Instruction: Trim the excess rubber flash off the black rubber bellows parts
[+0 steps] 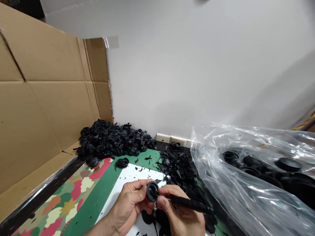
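Observation:
Pinched between the thumb and fingers of my left hand (131,200) is a round black rubber part (152,191), tilted so that its ring-shaped opening faces right. My right hand (180,209) grips a slim craft knife (189,204) with a black-wrapped handle, held like a pen. Its thin tip meets the rubber part at the right side of the opening; the fingers partly hide the blade. Under both hands lie a white sheet (129,177) and dark rubber pieces (161,219). A single similar rubber part (122,163) rests beyond the sheet.
A large heap of black rubber parts (113,139) lies against the cardboard (56,82) at back left. Black scraps (177,164) pile up right of the sheet. A clear plastic bag (209,157) with more black parts (261,167) stands at right, before the wall (197,65).

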`<state>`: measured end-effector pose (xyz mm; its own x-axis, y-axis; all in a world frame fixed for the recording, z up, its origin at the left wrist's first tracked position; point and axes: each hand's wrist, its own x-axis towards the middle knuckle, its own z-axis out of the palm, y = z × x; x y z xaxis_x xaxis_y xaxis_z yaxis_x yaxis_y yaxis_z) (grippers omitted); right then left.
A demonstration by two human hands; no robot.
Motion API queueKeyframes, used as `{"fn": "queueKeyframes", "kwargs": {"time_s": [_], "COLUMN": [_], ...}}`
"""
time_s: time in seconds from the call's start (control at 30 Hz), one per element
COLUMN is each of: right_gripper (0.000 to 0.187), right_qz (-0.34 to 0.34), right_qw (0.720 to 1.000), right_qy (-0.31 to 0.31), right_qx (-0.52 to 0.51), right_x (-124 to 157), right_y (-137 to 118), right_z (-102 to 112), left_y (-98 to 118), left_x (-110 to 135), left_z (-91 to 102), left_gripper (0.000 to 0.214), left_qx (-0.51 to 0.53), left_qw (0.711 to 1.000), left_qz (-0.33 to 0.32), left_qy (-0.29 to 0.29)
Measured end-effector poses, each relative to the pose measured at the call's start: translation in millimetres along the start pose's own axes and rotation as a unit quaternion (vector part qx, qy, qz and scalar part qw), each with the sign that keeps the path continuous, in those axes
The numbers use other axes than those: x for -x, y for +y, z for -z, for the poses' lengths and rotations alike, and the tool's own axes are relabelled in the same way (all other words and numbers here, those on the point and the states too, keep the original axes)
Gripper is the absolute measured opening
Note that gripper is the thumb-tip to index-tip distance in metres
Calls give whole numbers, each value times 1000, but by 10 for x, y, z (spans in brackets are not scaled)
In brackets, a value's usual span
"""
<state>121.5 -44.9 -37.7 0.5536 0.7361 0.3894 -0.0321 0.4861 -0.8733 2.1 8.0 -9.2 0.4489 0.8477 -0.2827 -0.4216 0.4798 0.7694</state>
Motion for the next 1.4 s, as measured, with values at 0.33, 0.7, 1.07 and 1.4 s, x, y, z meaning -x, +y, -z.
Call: {"fn": "queueKeyframes", "kwargs": {"time_s": [0.33, 0.7, 1.07, 1.4], "right_gripper": [9, 16, 10, 11], "right_qz": [19, -70, -44, -24], "right_qw": [1000, 995, 998, 998], "right_qy": [-14, -17, 34, 15], "right_qx": [4, -73, -44, -47], "right_x": [8, 23, 22, 65], "right_y": [57, -65, -44, -4], "right_z": [12, -60, -31, -65], "left_y": [7, -35, 5, -16], "left_x": [12, 25, 31, 21], "left_z": [-12, -17, -44, -14], "left_gripper": [42, 38, 41, 37], "left_qx": [-30, -41, -37, -34], "left_qw": [1000, 998, 999, 998], "left_qz": [-6, 3, 9, 5], "left_qy": [-5, -36, -23, -50]}}
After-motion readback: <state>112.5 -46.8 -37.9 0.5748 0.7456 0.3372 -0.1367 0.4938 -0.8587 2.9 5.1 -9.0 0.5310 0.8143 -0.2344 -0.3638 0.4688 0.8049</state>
